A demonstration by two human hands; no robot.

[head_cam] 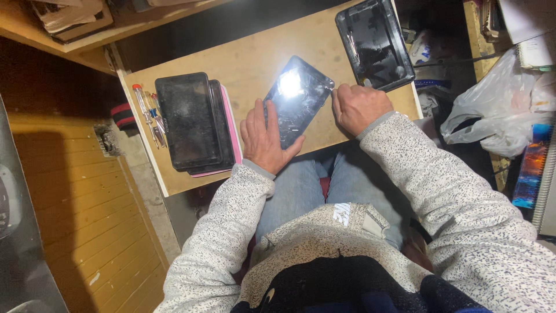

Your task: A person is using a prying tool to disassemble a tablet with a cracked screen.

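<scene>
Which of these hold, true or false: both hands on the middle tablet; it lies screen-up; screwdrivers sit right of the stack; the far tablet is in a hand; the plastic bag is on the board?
1. Both hands touch the middle tablet. True: left hand rests flat on it, right hand at its edge.
2. It lies glass up. True: glare shows on it.
3. The screwdrivers lie right of the stack. False: left of it.
4. The far tablet is held. False: it lies untouched on the board.
5. The bag is on the board. False: beside it, to the right.
</scene>
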